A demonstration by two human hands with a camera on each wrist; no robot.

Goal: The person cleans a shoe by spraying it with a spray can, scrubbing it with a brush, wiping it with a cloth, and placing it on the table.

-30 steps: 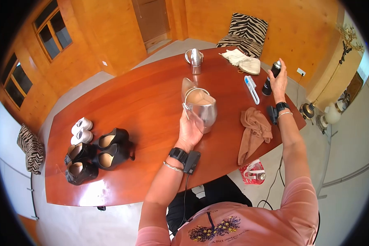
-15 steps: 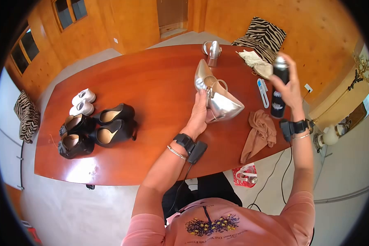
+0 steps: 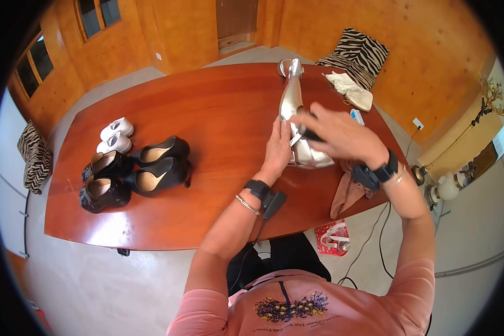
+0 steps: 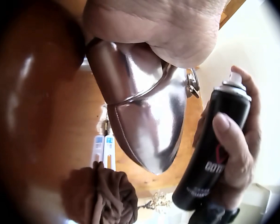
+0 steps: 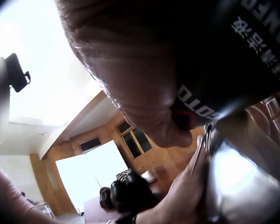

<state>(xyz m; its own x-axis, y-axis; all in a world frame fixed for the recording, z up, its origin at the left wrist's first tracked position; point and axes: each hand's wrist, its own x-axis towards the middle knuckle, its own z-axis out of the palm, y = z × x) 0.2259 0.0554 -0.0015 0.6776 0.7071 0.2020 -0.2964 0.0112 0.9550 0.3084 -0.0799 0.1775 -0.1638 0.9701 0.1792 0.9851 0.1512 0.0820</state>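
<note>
A silver pointed shoe (image 4: pixel 149 126) with an ankle strap and buckle is tilted above the table, held by my left hand (image 3: pixel 277 147). Over its front part, my right hand (image 3: pixel 344 134) grips a black spray can (image 4: pixel 214 144). In the left wrist view that can leans beside the toe, thumb across its side and a fingertip at the white nozzle. The right wrist view shows the can's printed side close above the shiny shoe. Behind the held shoe stands another silver shoe (image 3: pixel 294 68).
A brown cloth (image 3: pixel 347 193) lies at the near right, with a white and blue brush (image 3: pixel 357 116) partly hidden beyond it. Cream fabric pieces (image 3: pixel 353 92) lie at the far right. Black heeled shoes (image 3: pixel 161 168) and small white shoes (image 3: pixel 116 134) stand at left on the red-brown table (image 3: pixel 218 112).
My right hand has lifted the spray can from the table's right side and brought it left, over the silver shoe. My left hand has turned the shoe so its toe points right.
</note>
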